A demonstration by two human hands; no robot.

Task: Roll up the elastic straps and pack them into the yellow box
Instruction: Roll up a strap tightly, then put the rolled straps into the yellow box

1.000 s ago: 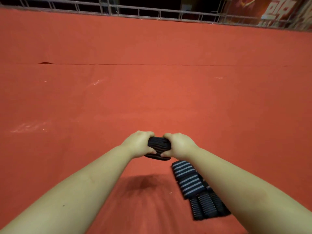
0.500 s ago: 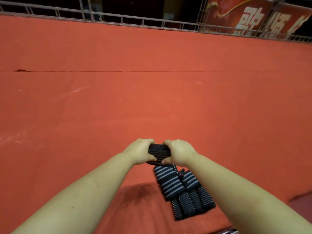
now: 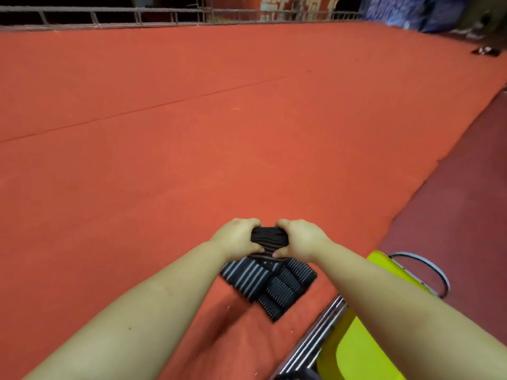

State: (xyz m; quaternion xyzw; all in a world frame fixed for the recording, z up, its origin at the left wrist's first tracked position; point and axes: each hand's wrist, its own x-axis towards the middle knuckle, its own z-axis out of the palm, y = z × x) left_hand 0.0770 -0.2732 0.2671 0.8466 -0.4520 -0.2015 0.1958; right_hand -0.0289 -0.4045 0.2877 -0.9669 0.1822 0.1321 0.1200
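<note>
Here the left hand and right hand each curl fingers and thumb round one end of the rolled strap, held just above the loose striped strap; soft, light, springy elastic, likely to unwind unless pinched across its coils; the yellow box sits right of the roll

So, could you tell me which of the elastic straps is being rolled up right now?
The dark strap gripped between the left hand and right hand, lifted above the others. The remaining straps lie flat on the red surface, untouched.
</note>
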